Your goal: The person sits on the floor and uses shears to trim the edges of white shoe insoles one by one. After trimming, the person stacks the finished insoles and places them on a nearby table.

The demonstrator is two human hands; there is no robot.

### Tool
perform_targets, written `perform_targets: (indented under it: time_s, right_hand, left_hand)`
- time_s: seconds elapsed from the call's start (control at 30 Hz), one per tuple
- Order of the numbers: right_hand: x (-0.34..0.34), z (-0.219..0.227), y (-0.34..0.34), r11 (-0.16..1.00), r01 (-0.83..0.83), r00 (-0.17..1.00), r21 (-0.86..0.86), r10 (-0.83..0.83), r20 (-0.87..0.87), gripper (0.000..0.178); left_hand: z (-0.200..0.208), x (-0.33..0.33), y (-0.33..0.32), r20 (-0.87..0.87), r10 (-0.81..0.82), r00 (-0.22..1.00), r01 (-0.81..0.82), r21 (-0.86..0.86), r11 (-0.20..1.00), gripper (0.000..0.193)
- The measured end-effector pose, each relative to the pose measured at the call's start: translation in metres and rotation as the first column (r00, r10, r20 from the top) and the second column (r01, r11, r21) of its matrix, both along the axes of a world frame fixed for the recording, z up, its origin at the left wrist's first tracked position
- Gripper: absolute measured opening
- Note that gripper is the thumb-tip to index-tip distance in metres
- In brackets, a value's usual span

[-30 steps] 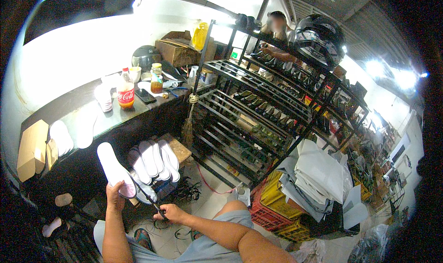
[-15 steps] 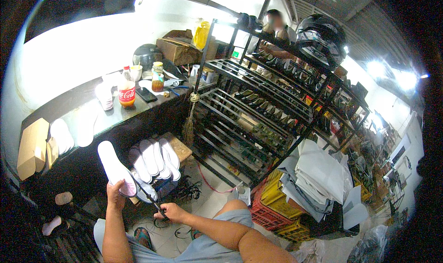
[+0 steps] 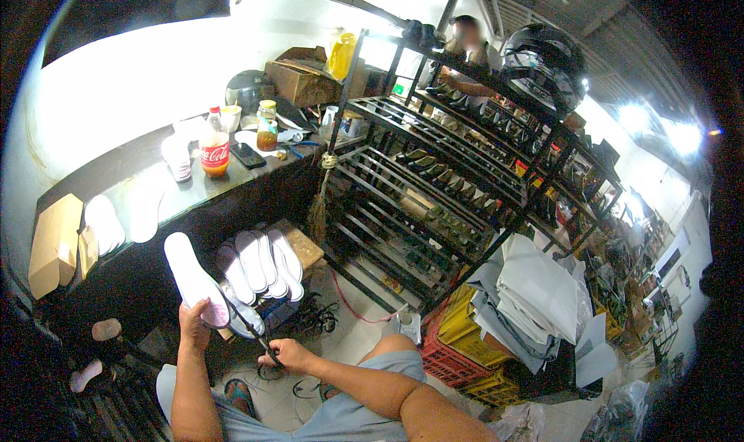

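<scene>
A white insole [image 3: 188, 265] with a dark rim and a pinkish heel is pinched in my left hand [image 3: 195, 323], thumb on its face. My right hand [image 3: 293, 356] is closed round the handles of dark scissors [image 3: 254, 334], whose long blades reach up to the insole's right edge near the heel. How far the blades are apart is hard to tell. Just beyond them, several similar white insoles [image 3: 252, 260] lie overlapping on a small wooden stool [image 3: 301, 243]. Another pale insole lies partly hidden behind the one I hold.
A dark workbench [image 3: 256, 180] carries a soda bottle [image 3: 215, 149], a jar [image 3: 266, 132], a phone [image 3: 249, 156] and more white insoles [image 3: 103, 223]. Metal racks [image 3: 387, 209] with shoes stand ahead; a person [image 3: 469, 50] is behind them. Plastic crates [image 3: 465, 329] stack at right. Dark trimmings [image 3: 316, 318] litter the floor.
The insole and scissors stay almost in place; the blades shift very slightly along the insole's edge. Both hands keep their hold.
</scene>
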State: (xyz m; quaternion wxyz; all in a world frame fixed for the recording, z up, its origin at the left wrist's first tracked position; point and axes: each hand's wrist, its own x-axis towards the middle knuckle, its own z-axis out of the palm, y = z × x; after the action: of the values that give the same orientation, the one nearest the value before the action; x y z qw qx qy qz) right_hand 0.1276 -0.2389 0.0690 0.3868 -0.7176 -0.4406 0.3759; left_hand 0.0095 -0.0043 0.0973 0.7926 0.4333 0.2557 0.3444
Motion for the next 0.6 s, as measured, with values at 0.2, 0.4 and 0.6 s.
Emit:
perform_targets:
  time_s: [0.2,0.4,0.6]
  right_hand:
    - [0.002,-0.007,0.001,1.000,0.007,1.000,-0.021,-0.006,0.022,0.043]
    - [0.000,-0.009,0.000,1.000,0.007,1.000,0.022,-0.007,0.001,0.042]
    - [0.001,-0.013,0.002,1.000,-0.001,0.999,-0.010,0.001,-0.042,0.041]
  left_hand:
    - [-0.002,0.000,0.002,-0.011,0.001,1.000,-0.001,0.026,1.000,0.043]
    - [-0.003,0.000,0.002,0.006,-0.012,1.000,0.012,0.002,1.000,0.043]
    - [-0.005,0.000,0.002,0.015,-0.004,1.000,0.003,0.030,1.000,0.040]
